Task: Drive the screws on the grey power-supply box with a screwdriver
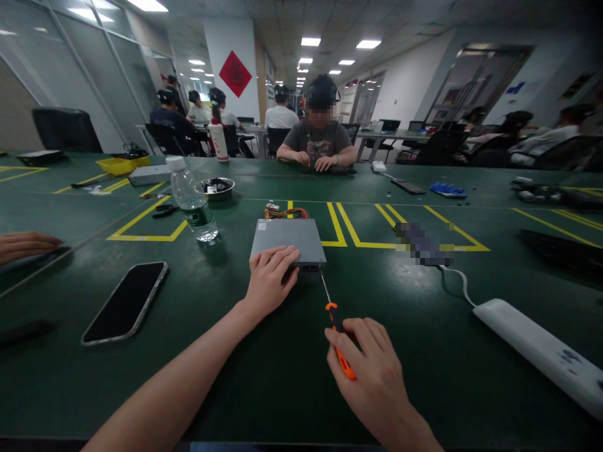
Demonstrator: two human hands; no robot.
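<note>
A grey metal box lies flat on the green table, with coloured wires bundled at its far side. My left hand rests on the near left part of its top, thumb at the front edge, pressing on it. In my right hand is an orange and black screwdriver, held between thumb and fingers. Its thin shaft points away from me, and the tip is at the front right corner of the box. Whether the tip sits in a screw is too small to tell.
Left of the box stand a water bottle, a metal bowl and a phone. A white power strip lies at the right. Another person's hand is at the left edge; a person sits opposite.
</note>
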